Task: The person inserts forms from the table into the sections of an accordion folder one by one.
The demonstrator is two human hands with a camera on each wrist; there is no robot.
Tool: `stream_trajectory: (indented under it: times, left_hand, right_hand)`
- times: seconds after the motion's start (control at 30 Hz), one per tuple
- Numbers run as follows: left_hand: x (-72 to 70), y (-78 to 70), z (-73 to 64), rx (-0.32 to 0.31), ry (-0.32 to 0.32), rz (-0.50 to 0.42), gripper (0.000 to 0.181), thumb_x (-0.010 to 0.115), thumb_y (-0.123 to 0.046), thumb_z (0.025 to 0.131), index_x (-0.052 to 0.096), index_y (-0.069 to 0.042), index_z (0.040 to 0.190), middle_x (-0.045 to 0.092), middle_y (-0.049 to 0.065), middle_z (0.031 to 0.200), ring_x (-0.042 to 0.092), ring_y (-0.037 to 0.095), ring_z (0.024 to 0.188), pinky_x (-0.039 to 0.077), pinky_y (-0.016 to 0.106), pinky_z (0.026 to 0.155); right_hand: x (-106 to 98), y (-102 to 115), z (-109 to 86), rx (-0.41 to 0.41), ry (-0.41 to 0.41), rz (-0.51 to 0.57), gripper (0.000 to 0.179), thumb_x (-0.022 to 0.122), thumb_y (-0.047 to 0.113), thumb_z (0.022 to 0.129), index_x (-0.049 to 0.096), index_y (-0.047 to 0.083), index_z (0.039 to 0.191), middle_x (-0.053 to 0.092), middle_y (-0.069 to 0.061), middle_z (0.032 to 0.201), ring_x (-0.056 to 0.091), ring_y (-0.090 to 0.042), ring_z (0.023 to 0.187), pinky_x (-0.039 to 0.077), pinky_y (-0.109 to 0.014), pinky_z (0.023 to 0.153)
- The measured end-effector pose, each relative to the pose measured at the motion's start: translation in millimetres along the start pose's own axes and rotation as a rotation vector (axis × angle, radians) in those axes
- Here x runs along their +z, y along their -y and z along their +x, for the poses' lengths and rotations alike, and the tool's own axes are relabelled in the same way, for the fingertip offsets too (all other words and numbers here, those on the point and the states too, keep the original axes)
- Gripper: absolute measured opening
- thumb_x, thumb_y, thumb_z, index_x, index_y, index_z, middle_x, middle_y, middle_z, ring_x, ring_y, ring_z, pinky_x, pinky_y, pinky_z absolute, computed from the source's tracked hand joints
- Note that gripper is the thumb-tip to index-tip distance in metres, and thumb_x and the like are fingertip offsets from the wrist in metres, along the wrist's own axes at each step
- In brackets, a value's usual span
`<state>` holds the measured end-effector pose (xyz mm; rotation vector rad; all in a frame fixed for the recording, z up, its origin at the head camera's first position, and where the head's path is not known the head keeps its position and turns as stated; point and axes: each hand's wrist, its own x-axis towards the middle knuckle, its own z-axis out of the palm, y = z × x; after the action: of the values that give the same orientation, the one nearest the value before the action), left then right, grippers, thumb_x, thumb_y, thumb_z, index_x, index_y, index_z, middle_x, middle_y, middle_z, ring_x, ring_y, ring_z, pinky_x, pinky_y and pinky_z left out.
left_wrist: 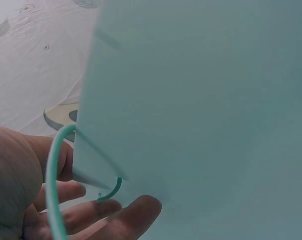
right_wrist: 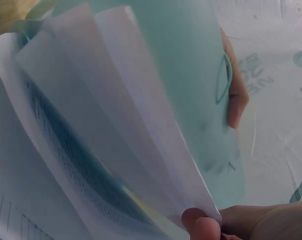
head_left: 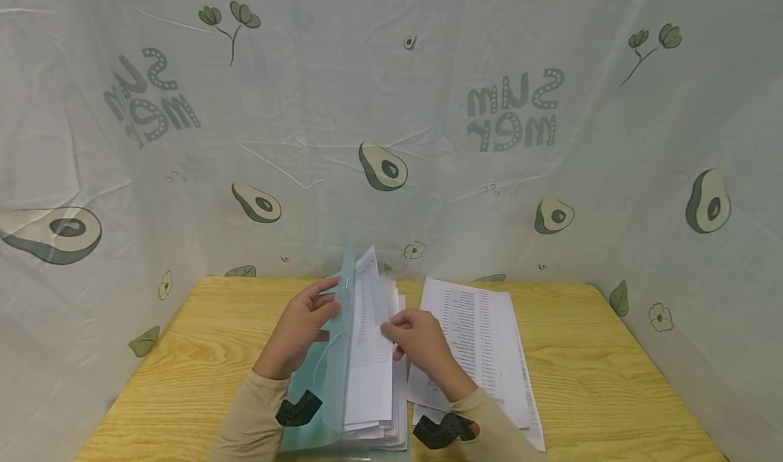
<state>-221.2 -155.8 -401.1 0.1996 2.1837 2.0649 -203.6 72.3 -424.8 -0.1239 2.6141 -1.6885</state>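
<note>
A translucent green plastic folder lies on the table with its cover raised on edge. My left hand grips the cover's upper edge, and in the left wrist view the fingers lie against the green plastic. A green elastic cord loops off that cover beside the hand. Inside the folder rests a stack of printed sheets. Pinched by its edge between my right thumb and fingers, a sheet is lifted from the stack; the right hand is just right of the folder.
More printed sheets lie loosely overlapped on the wooden table, right of the folder and partly under my right forearm. Behind the table hangs a pale curtain with avocado prints.
</note>
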Motion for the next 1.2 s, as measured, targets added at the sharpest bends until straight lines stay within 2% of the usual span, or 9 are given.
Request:
stream_trajectory:
  times: [0.23,0.47,0.67,0.9,1.2]
  left_hand:
    - [0.0,0.2,-1.5,-0.003,-0.013,0.025,0.051,0.061,-0.012,0.102,0.050,-0.014,0.151,0.061,0.018,0.143,0.065,0.034,0.116,0.059,0.052,0.085]
    - [-1.5,0.9,-0.7,-0.008,-0.011,0.011,0.051,0.060,-0.010,0.101,0.050,-0.014,0.152,0.061,0.018,0.142,0.065,0.033,0.116,0.059,0.050,0.084]
    - [-2.3,0.6,0.4,-0.014,-0.032,0.021,0.051,0.059,-0.010,0.101,0.050,-0.013,0.152,0.062,0.018,0.142,0.066,0.030,0.112,0.059,0.045,0.080]
    - [-4.1,-1.0,3.1,-0.026,-0.044,0.033,0.051,0.059,-0.010,0.101,0.050,-0.013,0.152,0.060,0.019,0.143,0.064,0.029,0.113,0.057,0.040,0.077]
    - [-10.4,-0.5,5.4,-0.018,-0.074,0.051,0.049,0.059,-0.012,0.103,0.051,-0.016,0.151,0.063,0.017,0.140,0.064,0.032,0.115,0.058,0.042,0.080]
  right_hand:
    - [8.6,-0.2,3.5,-0.046,-0.002,-0.049,0.013,0.074,0.019,0.093,0.074,0.007,0.087,0.058,0.004,0.057,0.054,-0.011,0.049,0.037,-0.027,0.049]
    - [10.6,-3.5,5.5,-0.053,-0.002,-0.080,0.016,0.076,0.023,0.092,0.073,0.008,0.087,0.061,0.003,0.065,0.054,-0.012,0.054,0.041,-0.029,0.049]
    - [3.9,-7.4,2.4,-0.063,0.010,-0.073,0.019,0.074,0.028,0.095,0.074,0.010,0.091,0.065,0.001,0.072,0.055,-0.013,0.058,0.045,-0.028,0.053]
    - [-19.7,-25.6,-0.2,-0.038,-0.063,-0.042,0.017,0.073,0.025,0.096,0.074,0.009,0.091,0.067,-0.001,0.071,0.058,-0.019,0.057,0.042,-0.027,0.051]
    - [-71.3,-51.1,-8.0,0.047,-0.090,-0.039,0.017,0.072,0.022,0.098,0.075,0.006,0.105,0.074,-0.011,0.091,0.067,-0.017,0.071,0.056,-0.029,0.062]
